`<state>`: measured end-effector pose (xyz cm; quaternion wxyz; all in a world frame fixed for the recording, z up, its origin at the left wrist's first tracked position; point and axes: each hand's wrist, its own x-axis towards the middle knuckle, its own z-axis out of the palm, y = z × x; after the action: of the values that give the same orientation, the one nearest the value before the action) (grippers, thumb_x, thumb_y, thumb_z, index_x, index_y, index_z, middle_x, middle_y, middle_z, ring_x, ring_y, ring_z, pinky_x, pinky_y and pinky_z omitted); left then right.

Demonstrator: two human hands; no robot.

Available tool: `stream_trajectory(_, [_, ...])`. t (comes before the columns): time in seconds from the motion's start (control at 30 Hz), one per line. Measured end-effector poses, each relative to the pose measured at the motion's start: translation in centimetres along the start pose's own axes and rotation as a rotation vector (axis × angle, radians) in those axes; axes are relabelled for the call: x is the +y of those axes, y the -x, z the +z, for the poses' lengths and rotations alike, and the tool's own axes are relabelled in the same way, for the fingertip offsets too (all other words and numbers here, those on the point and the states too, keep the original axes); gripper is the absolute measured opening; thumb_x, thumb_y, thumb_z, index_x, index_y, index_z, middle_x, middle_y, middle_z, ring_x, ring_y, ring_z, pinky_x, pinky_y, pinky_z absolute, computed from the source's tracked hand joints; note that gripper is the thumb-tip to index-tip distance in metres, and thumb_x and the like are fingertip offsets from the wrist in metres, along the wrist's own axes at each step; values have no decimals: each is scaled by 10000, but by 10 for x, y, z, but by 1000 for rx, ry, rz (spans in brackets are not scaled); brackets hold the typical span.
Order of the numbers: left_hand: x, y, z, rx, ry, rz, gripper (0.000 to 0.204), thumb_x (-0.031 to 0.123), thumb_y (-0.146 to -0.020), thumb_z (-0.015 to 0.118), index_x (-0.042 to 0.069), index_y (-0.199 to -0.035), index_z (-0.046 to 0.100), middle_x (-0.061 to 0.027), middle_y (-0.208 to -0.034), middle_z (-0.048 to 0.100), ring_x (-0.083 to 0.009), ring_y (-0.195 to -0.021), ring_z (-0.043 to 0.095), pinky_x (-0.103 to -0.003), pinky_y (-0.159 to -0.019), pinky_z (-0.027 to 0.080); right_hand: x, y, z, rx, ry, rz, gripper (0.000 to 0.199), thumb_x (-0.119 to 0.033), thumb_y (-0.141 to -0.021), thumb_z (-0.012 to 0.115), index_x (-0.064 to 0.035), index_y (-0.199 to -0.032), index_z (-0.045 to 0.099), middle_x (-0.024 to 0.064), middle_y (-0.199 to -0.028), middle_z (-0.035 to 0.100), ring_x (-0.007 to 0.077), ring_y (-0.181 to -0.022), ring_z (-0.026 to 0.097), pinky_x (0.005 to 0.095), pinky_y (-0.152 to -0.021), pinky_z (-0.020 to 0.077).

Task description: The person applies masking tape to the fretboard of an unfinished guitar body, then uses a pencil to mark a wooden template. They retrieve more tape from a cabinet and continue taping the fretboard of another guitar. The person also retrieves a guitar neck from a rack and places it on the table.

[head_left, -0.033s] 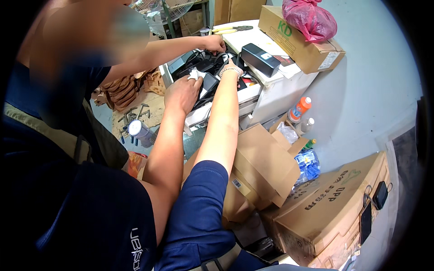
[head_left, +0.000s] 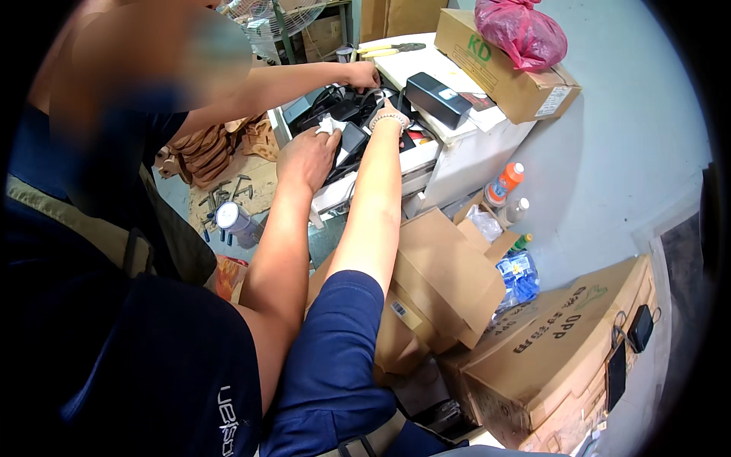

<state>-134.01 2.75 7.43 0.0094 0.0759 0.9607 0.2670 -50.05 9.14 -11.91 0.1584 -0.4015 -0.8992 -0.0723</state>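
Note:
My left hand (head_left: 389, 116), with a beaded bracelet at the wrist, reaches into an open white drawer (head_left: 335, 199). Its fingers are bent among black cables (head_left: 329, 99) and dark adapters, which partly hide them. Something seems to be between the fingers, but I cannot make out what. Beside it, a co-worker's near hand (head_left: 306, 156) holds a crumpled white tissue (head_left: 329, 124) over a dark flat box (head_left: 353, 139). The co-worker's other hand (head_left: 362, 75) touches the cables at the drawer's far side. My right hand is out of view.
On the white cabinet (head_left: 480, 148) lie a black box-shaped device (head_left: 438, 100), yellow-handled pliers (head_left: 391, 50) and a carton (head_left: 502, 68) bearing a pink bag (head_left: 521, 30). Below stand an open cardboard box (head_left: 449, 266), bottles (head_left: 505, 183) and a large carton (head_left: 563, 343). The co-worker stands close at left.

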Motion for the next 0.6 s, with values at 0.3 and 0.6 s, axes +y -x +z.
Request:
stream_trajectory(0.3, [17, 26, -7, 134, 105, -4, 656, 103, -767, 557, -30, -1345, 275, -272, -1090, 542, -399, -964, 565, -448, -843, 454, 8, 22, 2, -29, -8, 44, 487, -239, -797, 398, -53, -1240, 481, 191, -1296, 446, 343, -1202, 426, 493, -1011, 294])
stream_trajectory(0.6, [20, 273, 47, 436, 544, 404, 619, 56, -778, 507, 63, -1367, 316, -246, -1305, 344, -390, -1225, 319, -462, -1039, 244, 10, 53, -23, -74, -44, 165, 509, -262, -795, 395, -59, -1256, 473, 181, -1307, 442, 334, -1212, 420, 492, -1017, 286])
